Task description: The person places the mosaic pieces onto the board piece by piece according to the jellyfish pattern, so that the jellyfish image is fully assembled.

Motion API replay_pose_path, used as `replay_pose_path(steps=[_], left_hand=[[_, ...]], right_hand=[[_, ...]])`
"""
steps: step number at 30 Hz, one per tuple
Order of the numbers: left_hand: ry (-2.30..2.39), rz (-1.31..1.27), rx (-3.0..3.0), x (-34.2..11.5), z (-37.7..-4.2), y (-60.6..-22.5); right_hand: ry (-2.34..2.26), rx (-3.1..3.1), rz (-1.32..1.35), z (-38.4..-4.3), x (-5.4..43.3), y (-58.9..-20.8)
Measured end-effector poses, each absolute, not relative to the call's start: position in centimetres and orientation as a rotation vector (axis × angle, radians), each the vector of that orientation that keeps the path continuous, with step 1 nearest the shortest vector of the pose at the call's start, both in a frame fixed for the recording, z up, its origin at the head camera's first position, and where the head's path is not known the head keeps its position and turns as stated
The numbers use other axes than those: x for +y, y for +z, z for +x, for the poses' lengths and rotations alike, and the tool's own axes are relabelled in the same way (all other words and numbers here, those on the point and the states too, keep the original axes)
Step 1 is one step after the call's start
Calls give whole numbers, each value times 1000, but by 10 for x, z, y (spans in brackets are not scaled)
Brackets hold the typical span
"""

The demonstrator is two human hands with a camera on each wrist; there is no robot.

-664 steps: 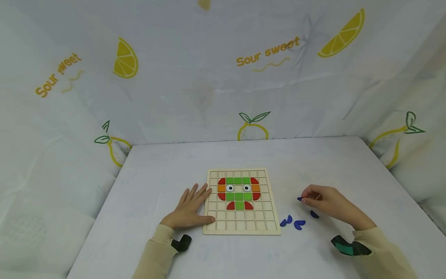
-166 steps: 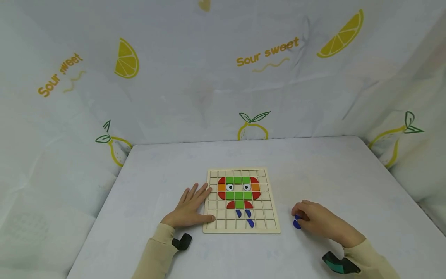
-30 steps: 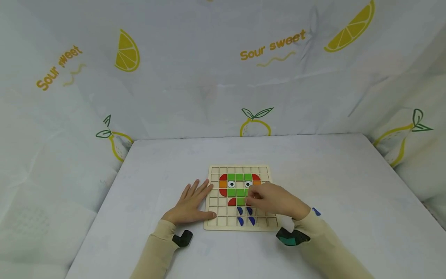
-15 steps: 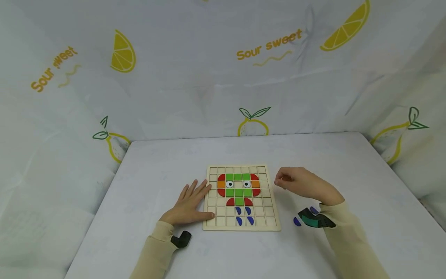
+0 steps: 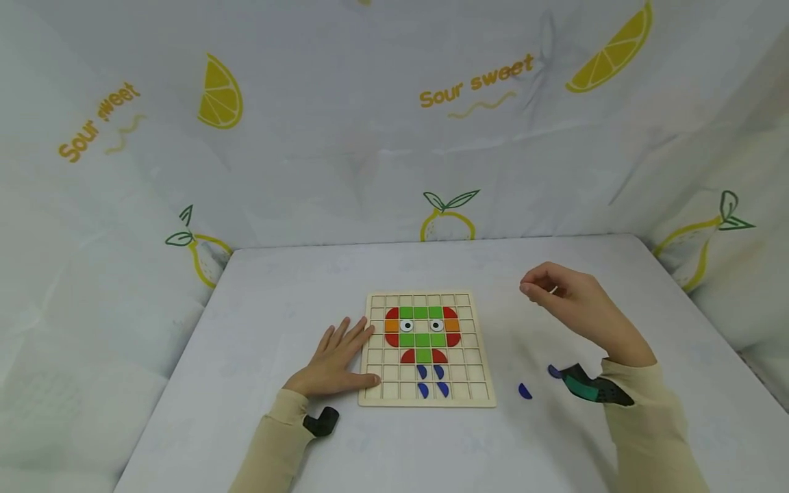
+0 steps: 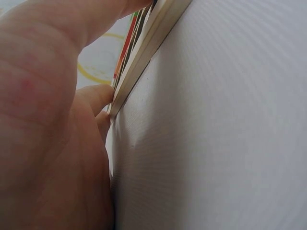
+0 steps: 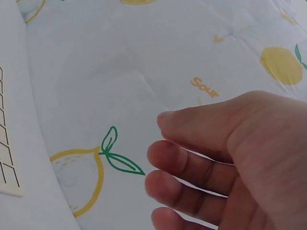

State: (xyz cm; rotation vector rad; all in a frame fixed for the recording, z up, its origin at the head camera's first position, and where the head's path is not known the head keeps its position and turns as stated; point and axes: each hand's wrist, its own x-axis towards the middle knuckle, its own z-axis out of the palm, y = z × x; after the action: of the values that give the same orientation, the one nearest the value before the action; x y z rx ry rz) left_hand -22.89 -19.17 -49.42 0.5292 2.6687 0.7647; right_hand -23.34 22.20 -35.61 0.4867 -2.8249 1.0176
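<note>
A square wooden grid board [image 5: 382, 300] lies on the table, bearing red, green and orange flat pieces and two eye pieces. Below them, two pairs of blue half-round pieces [image 5: 443, 389] lie in its cells. My left hand [image 5: 333, 363] rests spread along the board's left edge, with thumb and fingertips on the rim. The left wrist view shows those fingers at the board's side [image 6: 144, 52]. Raised right of the board, my right hand [image 5: 573, 298] has loosely bent fingers. In the right wrist view, a gap shows between thumb [image 7: 192, 124] and fingers, with nothing held.
Two blue half-round pieces lie on the table right of the board: one alone [image 5: 524, 391], another [image 5: 554, 372] partly overlapped by the black-and-green band [image 5: 592, 387] on my right wrist. A lemon-printed white cloth [image 5: 357, 157] hangs behind the table.
Over the last second my right hand has left the board, moving right and up. Compared with the oldest frame, several blue pieces have gone from the table onto the board. My left hand stays put.
</note>
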Motion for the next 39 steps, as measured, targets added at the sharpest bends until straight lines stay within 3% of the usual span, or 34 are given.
replay_pose_path(steps=[10,21,39], left_hand=[[775,546,2680,-192,-227,-495],[748,530,2674,-193,-228,-496],[728,515,2681,-190,-227,-492]], right_hand=[[998,-2666,331,-215,243,-372],[857,-3025,291,-204,280,-404],[903,-3325,342,-194,282,-446]])
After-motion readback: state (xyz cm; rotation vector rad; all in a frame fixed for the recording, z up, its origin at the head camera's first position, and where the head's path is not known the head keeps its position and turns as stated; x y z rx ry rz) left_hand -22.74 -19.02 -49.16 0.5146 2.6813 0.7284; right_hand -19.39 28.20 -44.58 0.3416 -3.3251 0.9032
